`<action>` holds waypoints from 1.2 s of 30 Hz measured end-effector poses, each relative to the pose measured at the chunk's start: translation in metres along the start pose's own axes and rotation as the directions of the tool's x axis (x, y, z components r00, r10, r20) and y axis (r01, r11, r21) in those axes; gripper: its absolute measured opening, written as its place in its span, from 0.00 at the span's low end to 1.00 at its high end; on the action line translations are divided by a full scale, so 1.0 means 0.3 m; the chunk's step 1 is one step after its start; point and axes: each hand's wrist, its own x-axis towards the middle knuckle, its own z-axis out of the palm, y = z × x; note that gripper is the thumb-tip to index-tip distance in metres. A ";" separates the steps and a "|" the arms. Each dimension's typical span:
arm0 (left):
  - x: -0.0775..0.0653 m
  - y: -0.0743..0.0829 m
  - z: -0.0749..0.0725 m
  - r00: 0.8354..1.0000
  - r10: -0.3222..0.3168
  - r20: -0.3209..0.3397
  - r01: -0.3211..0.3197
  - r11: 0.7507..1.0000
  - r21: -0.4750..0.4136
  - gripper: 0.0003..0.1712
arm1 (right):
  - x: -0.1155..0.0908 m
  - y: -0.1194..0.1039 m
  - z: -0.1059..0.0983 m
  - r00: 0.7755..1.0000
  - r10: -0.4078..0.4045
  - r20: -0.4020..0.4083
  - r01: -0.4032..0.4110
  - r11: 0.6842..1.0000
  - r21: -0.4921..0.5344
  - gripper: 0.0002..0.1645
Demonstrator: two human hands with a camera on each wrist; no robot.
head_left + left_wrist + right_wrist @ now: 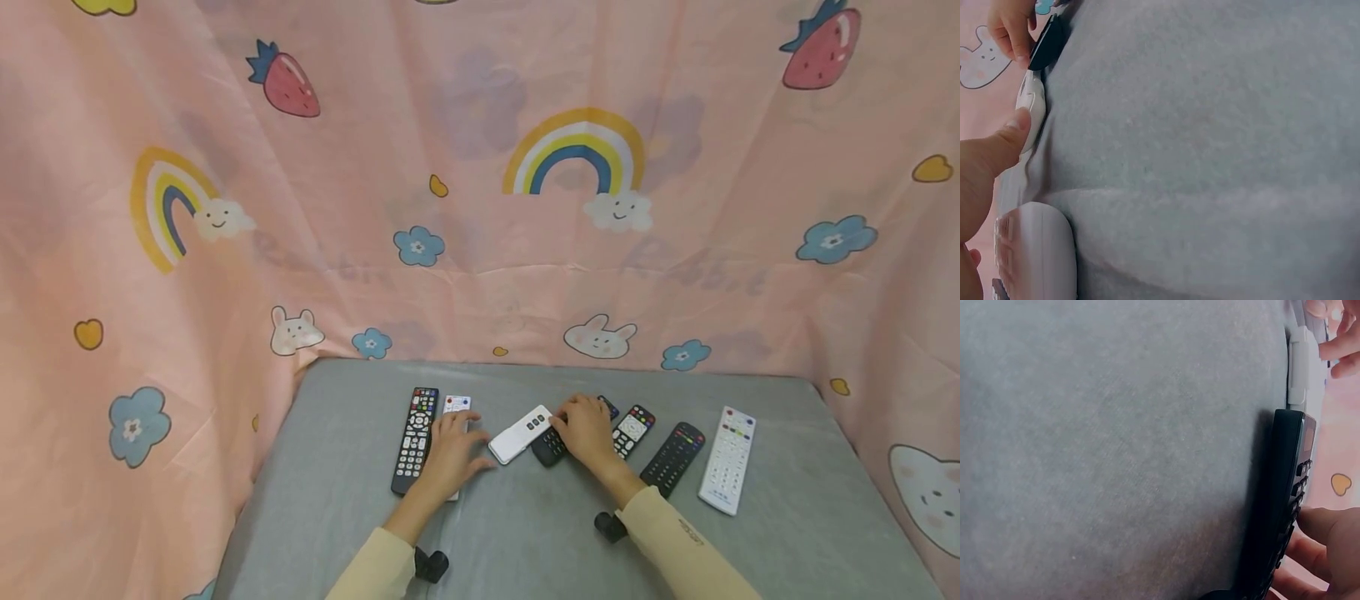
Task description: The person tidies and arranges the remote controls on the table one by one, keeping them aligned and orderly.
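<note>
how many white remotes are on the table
3: a white remote partly under the left hand, a slim one between it and the right hand, another at the far right. The hands may hide more.

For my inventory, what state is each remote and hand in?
Leftmost long black plastic remote: face up
White remote alongside: partly covered
Slim white central remote: face up
Black keypad remote: partly covered
White-panelled black remote: face up
Small-buttoned black remote: face up
Rightmost long white remote: face up
Left hand: fingers spread
Right hand: touching black keypad remote
</note>
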 end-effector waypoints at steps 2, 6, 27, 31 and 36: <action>0.007 0.001 0.005 1.000 -0.003 0.008 0.003 1.000 0.019 0.22 | 0.002 0.001 0.000 1.000 0.002 0.003 -0.002 1.000 -0.003 0.11; 0.019 0.001 0.015 1.000 0.002 0.001 -0.003 0.998 0.067 0.24 | 0.006 -0.001 0.001 1.000 0.010 0.018 -0.010 1.000 -0.005 0.10; 0.038 0.013 0.023 1.000 0.020 -0.009 -0.019 0.995 0.097 0.23 | 0.013 0.002 -0.006 0.998 0.058 0.040 -0.061 0.995 0.077 0.09; 0.037 0.014 0.029 0.999 0.041 -0.033 -0.038 0.996 0.084 0.23 | 0.017 0.006 -0.009 0.997 0.065 0.041 -0.069 0.991 0.114 0.09; 0.023 0.012 0.023 0.994 0.065 -0.093 -0.062 0.997 0.040 0.22 | 0.023 0.015 -0.005 0.998 0.049 0.032 -0.054 0.984 0.169 0.09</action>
